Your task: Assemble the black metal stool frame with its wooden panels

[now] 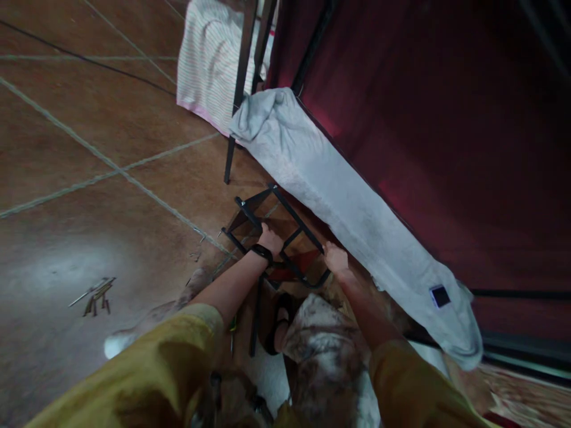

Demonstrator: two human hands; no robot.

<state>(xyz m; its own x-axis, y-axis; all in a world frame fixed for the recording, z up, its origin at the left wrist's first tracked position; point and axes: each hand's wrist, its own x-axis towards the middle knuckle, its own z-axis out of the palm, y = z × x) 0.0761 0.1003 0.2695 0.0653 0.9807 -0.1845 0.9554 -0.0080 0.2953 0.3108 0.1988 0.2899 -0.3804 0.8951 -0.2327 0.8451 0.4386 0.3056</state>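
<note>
A black metal frame [285, 217] made of thin bars lies tilted above the brown tiled floor. My left hand [269, 240], with a black band on the wrist, grips a bar near the frame's middle. My right hand [335, 259] holds the frame's near right end, close to the edge of a grey towel [339, 196]. Something red [300, 265] shows under the frame between my hands; what it is cannot be told. My yellow sleeves fill the bottom of the view.
The grey towel hangs over a dark red bed or panel [446, 131]. A striped cloth [207, 59] hangs from a black stand [237, 89] behind. Several screws and small metal parts [96, 294] lie on the floor at left. A sandalled foot [277, 327] is below the frame.
</note>
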